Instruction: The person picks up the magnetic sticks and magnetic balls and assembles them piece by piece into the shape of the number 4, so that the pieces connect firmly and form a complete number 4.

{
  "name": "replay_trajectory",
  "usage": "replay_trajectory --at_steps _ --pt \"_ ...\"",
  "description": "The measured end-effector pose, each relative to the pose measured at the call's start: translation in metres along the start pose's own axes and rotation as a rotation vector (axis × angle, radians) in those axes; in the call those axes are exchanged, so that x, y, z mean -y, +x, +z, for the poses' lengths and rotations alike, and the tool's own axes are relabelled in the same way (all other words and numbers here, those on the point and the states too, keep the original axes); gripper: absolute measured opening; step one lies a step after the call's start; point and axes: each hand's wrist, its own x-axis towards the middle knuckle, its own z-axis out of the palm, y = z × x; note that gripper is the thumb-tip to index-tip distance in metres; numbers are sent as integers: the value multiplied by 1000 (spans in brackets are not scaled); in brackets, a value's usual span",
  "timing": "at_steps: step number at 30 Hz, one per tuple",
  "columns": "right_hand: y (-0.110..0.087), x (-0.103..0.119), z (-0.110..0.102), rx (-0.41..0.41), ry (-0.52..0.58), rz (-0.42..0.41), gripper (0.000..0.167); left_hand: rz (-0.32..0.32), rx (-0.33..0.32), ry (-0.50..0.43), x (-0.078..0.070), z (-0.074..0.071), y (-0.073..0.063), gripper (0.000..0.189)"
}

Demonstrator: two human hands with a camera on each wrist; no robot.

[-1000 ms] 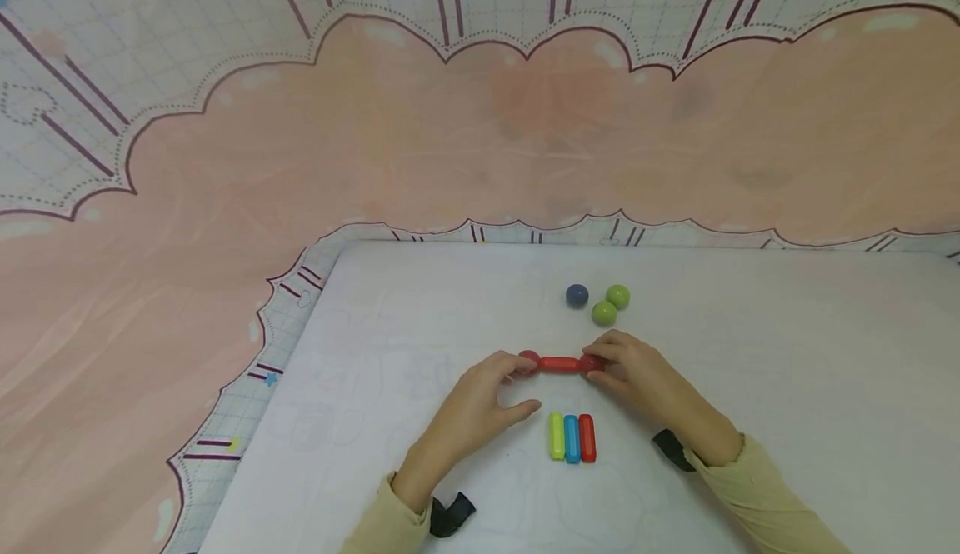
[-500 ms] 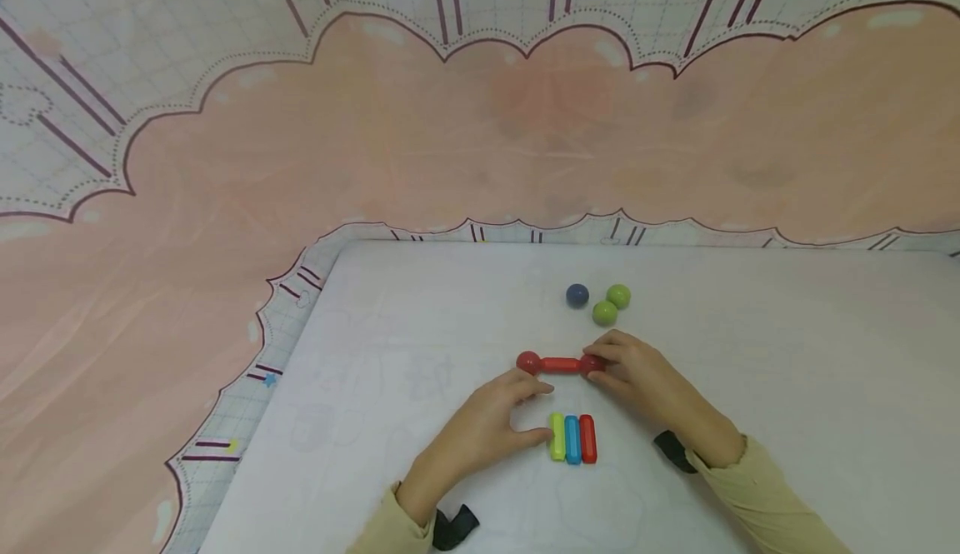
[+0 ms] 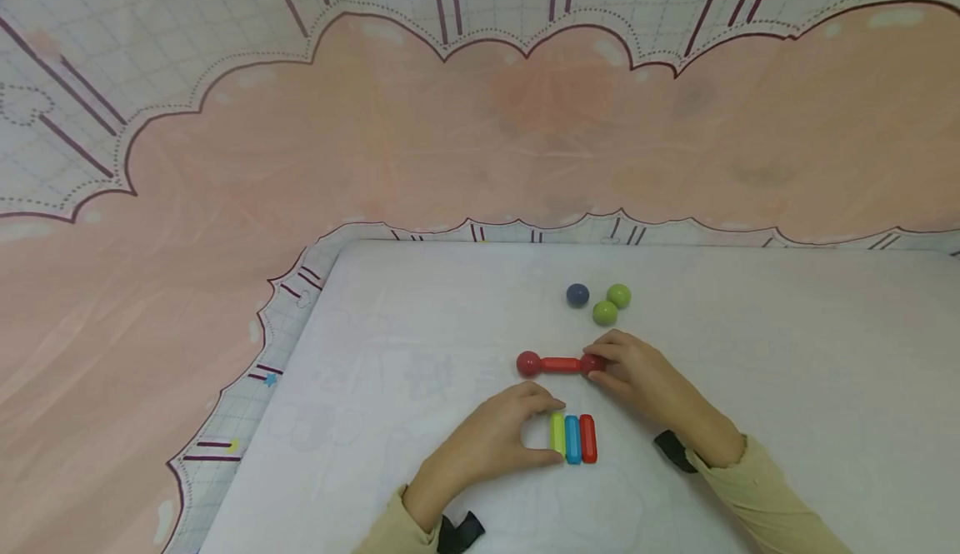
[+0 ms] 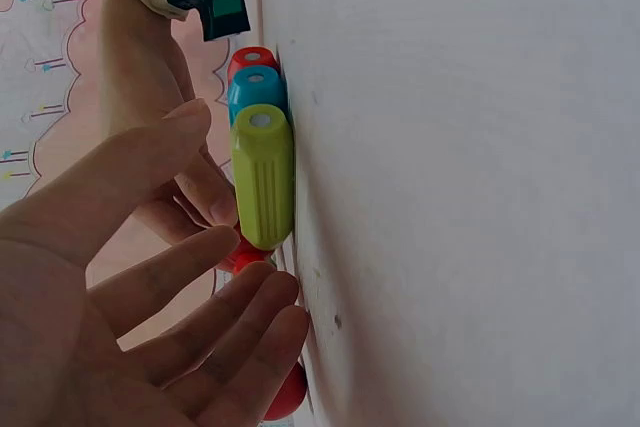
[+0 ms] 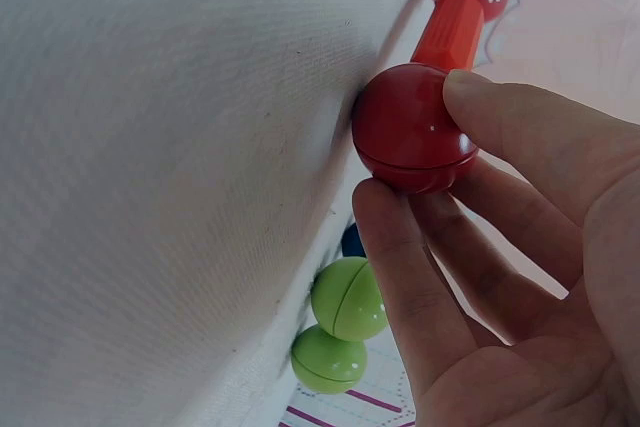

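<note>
My right hand (image 3: 641,371) pinches the right-hand red ball (image 5: 415,127) between thumb and fingertips. That ball joins a red rod (image 3: 560,365), whose other end meets a second red ball (image 3: 528,363); the joined piece lies on the white table. Nearer the front, my left hand (image 3: 487,437) spreads thumb and fingers about the two ends of a yellow-green rod (image 4: 264,182). In the left wrist view, a gap shows between the thumb and this rod. Beside it lie a blue rod (image 3: 573,440) and another red rod (image 3: 588,439), side by side.
Behind the joined piece sit a dark blue ball (image 3: 577,295) and two green balls (image 3: 604,313) (image 3: 618,296). A white cloth covers the table (image 3: 390,321). Black straps (image 3: 461,532) hang at both wrists.
My left hand has left the left-hand red ball and moved toward the front and right, to the yellow-green rod. The right hand stays on its red ball.
</note>
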Motion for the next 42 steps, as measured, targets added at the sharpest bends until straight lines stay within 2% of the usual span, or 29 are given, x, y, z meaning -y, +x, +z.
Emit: replay_trajectory --at_steps 9,16,23,31,42 --pt "1 0 1 1 7 -6 32 19 13 18 -1 0 1 52" --pt "1 -1 2 -10 2 -8 32 -5 26 39 -1 1 2 52" --pt "0 -1 4 -21 -4 -14 31 9 17 49 -2 3 1 50" --pt "-1 -1 4 -33 4 -34 31 -13 29 69 -3 3 3 50" --pt "-1 -2 2 -32 34 -17 31 2 20 69 -2 5 3 49"
